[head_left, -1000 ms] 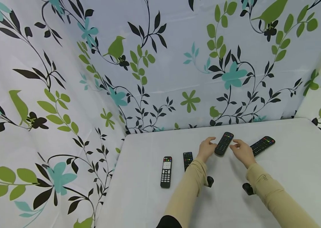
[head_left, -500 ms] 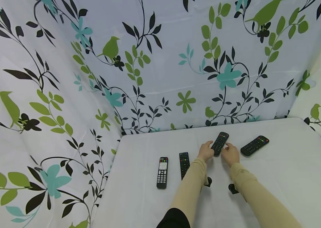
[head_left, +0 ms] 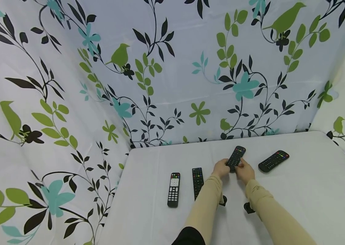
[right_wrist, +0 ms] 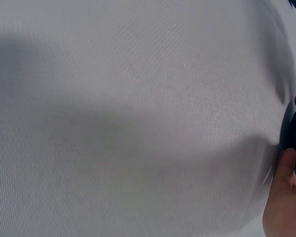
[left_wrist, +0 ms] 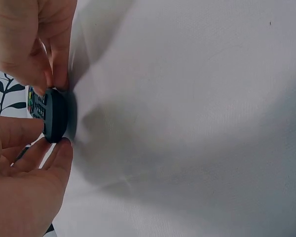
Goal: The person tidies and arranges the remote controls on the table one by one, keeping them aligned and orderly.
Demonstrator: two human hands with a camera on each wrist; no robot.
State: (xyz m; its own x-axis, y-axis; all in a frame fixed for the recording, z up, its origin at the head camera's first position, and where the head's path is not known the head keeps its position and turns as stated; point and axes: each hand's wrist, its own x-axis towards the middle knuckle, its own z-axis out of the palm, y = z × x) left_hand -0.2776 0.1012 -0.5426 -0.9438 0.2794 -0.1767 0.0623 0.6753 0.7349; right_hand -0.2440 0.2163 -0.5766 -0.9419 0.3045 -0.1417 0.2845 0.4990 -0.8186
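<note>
A black remote control (head_left: pixel 236 156) with dark buttons and small coloured ones at its far end lies slanted near the back of the white table. My left hand (head_left: pixel 220 168) grips its near left side, thumb over the top and fingers along the edge, as the left wrist view shows on the remote's rounded near end (left_wrist: pixel 58 116). From the right, my right hand (head_left: pixel 245 172) pinches the same near end with thumb and fingers. In the right wrist view, the right hand (right_wrist: pixel 286 207) and part of the remote show only at the right edge.
Another black remote (head_left: pixel 274 161) lies slanted to the right. On the left are a remote with white buttons (head_left: pixel 173 190) and a long black remote (head_left: pixel 197 180), partly hidden by the left forearm. A patterned curtain (head_left: pixel 172 85) hangs behind the white table (head_left: pixel 148 204).
Both hands have closed in on the middle remote; the right hand moved left, away from the right-hand remote, and both now hold its near end. The head view shifted slightly.
</note>
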